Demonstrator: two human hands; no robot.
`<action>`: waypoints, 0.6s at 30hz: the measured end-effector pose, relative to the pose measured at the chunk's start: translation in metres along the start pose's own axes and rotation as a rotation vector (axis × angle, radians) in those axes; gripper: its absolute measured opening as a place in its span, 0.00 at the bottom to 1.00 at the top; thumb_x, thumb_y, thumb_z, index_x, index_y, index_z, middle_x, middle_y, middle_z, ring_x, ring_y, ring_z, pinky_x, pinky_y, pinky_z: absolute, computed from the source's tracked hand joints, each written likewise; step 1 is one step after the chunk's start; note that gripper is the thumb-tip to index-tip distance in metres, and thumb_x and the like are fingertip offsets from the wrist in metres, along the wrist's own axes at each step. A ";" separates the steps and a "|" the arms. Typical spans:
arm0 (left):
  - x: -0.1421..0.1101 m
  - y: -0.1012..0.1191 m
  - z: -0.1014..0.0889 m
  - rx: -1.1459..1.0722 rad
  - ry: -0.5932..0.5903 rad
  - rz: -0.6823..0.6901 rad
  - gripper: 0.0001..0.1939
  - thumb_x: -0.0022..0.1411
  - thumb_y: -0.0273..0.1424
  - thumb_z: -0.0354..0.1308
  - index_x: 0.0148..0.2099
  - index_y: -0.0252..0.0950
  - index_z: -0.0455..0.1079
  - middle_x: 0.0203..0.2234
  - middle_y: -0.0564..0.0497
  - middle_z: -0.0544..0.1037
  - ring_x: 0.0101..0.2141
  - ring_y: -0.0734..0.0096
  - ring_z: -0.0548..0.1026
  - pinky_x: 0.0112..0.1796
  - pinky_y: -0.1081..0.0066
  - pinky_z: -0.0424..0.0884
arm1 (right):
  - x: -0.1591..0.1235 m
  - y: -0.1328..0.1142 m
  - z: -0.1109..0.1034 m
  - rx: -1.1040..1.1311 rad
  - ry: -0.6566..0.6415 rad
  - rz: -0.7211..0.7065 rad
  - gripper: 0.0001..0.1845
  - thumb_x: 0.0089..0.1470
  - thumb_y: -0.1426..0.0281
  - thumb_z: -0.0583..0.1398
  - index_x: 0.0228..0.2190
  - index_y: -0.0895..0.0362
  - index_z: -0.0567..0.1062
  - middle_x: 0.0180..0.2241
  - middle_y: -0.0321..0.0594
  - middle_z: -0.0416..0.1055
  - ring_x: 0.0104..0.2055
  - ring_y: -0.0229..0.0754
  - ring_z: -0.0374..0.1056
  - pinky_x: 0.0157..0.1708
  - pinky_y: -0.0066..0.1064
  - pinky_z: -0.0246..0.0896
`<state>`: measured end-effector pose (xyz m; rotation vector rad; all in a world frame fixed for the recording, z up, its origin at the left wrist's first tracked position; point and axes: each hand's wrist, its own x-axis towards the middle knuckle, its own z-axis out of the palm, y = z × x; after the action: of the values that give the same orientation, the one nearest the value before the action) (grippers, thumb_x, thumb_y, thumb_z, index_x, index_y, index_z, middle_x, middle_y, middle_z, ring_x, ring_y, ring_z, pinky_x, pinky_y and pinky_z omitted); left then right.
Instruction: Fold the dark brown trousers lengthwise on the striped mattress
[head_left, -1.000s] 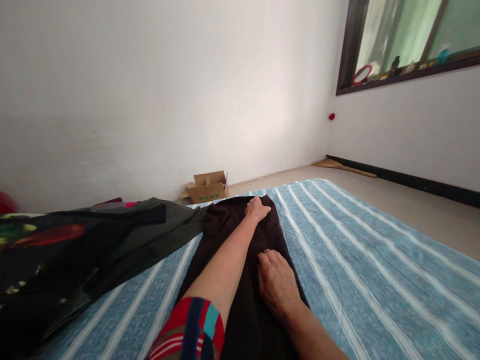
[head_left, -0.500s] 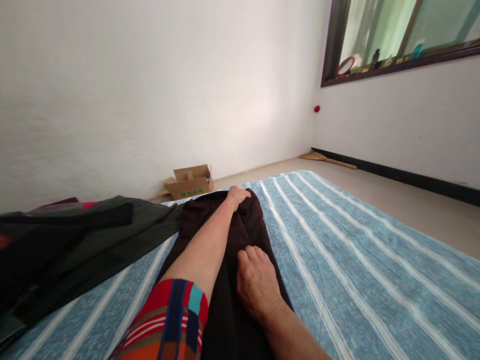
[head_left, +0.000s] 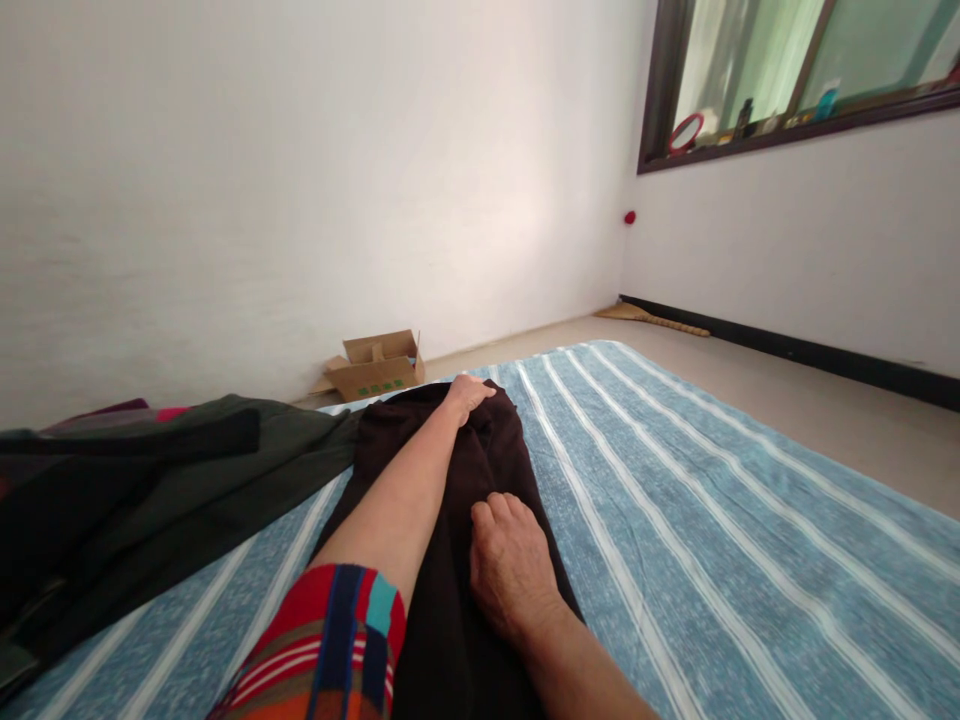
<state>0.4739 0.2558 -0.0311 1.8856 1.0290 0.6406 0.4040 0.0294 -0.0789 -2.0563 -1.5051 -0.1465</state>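
Big change first: my cam view has swung a bit to the R since the 1st pic, so the big white wall [head_left: 300, 200] and all else sit more to the L now. The long blue sheet w/ white stripes [head_left: 675, 450] lies the same way under it all. The dark green and black cloth pile [head_left: 195, 480] is at the L side; its bright printed bit has gone out of view.

The dark brown cloth garment [head_left: 450, 580] lies long on the sheet, its top end far from me, w/ folds near that end. Its shape looks abt the same, so I think the work on it has hardly moved on; the hands seem to be keeping it in place. The open brown cardboard box [head_left: 375, 378] is by the wall, past the sheet.

The bare R hand [head_left: 512, 560] rests on the middle of the garment, fingers curled in. Can't tell if it pinches any cloth. The bare L hand [head_left: 469, 393] is on the top end, thumb poking out, other fingers hidden, so can't tell if they're clamped. Vs. the last pic, both hands stay at the same spots on the cloth.
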 end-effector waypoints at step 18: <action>0.013 -0.012 0.000 -0.046 -0.026 0.105 0.10 0.63 0.34 0.55 0.38 0.31 0.69 0.34 0.51 0.75 0.34 0.70 0.74 0.36 0.65 0.72 | 0.000 0.000 0.000 -0.014 0.009 -0.001 0.07 0.50 0.78 0.53 0.31 0.57 0.69 0.32 0.42 0.65 0.36 0.46 0.58 0.37 0.36 0.55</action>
<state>0.4760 0.2702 -0.0412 1.9119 0.8960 0.6926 0.4045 0.0295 -0.0791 -2.0629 -1.5042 -0.1672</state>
